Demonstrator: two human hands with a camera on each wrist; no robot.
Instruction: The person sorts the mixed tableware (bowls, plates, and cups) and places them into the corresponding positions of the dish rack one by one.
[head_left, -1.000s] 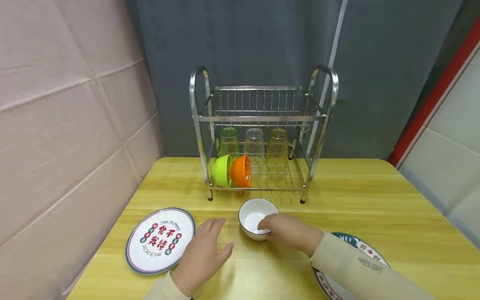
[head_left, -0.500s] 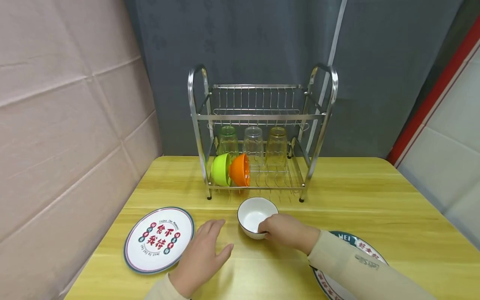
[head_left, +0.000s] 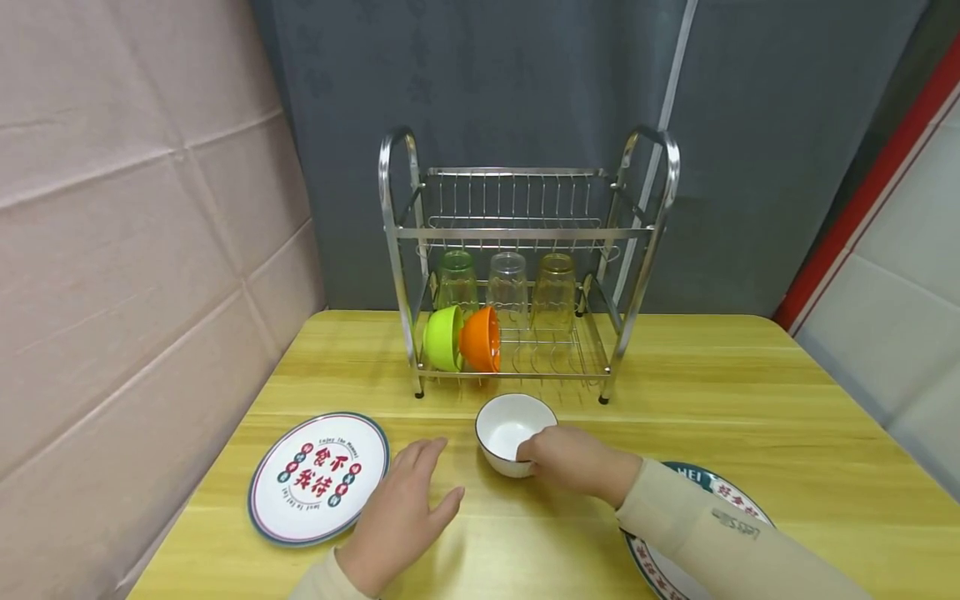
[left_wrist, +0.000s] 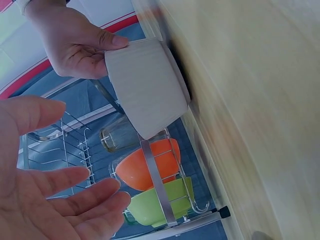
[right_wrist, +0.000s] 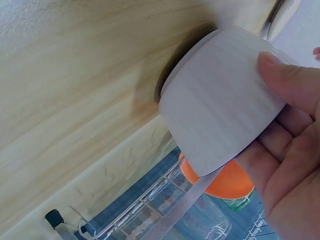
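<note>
Spanning beneath both hands, a yellow wooden tabletop [head_left: 750, 400] meets grey curtain [head_left: 525, 83]; right fingers [head_left: 534, 450] pinch a white ceramic bowl [head_left: 504, 425], left fingers [head_left: 423, 458] spread

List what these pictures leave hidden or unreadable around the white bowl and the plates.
- Right plate: head view, mostly under the sleeve and cut by the bottom edge.
- Small print on the left plate: head view, too small to read.
- White bowl: near rim hidden by the right hand; wrist views show only its outside.
</note>
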